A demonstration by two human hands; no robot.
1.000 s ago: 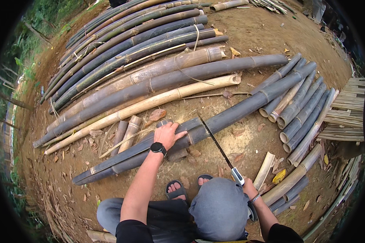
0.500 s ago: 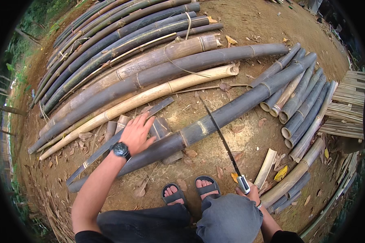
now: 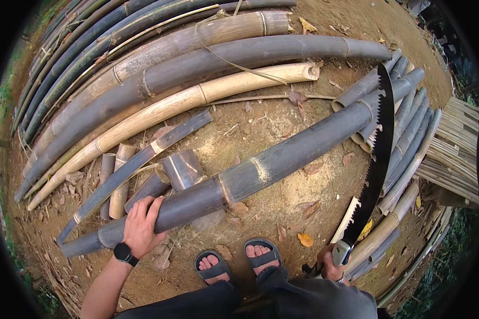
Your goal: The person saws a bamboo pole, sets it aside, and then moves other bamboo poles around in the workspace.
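Observation:
A thick dark bamboo pole slants across the ground in front of me, its far right end lying over shorter bamboo lengths. A pale, sawdust-covered ring marks its middle. My left hand grips it near its lower left end, fingers curled over the top. At the lower right, my right hand is closed round the handle of a hand saw. The saw's black curved, toothed blade points up and away, apart from my left hand, and passes in front of the cut bamboo in this view.
Long bamboo poles lie side by side at the far left. Short bamboo pieces sit under and beside the dark pole. A split strip lies near my left hand. Cut lengths and a slatted bamboo stack are at right.
My left hand has come down onto the dark pole and closed over it. The saw has swung right and upward, away from the pole, its blade now seen broadside. The view has shifted.

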